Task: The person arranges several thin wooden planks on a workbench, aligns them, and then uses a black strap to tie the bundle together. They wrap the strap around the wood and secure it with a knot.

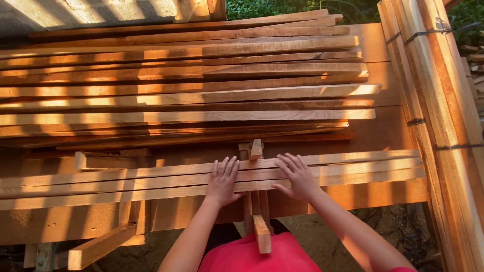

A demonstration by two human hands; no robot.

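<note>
Two hands flat on wood is what I'm looking at from the head cam. The left hand (222,180) lies palm down with the fingers spread on a small bunch of long thin wooden slats (126,180) that runs left to right across the near edge of the workbench (383,194). The right hand (297,175) is just beside it, also open and pressed flat on the same slats, fingers fanned out and angled a bit to the left. Neither hand is gripping anything, they're only resting on top.

Between the hands, a short wooden block (256,149) pokes up just behind the slats, and a narrow upright piece of wood (261,232) sticks out below the bench edge toward the person's red shirt (262,258).

Further back there's a big stack of longer slats (191,90), well apart from the hands and striped with orange sunlight. On the right, a tied bundle of planks (433,100) runs away from the camera, with dark straps around it. A loose offcut (101,246) hangs low on the left under the bench.
</note>
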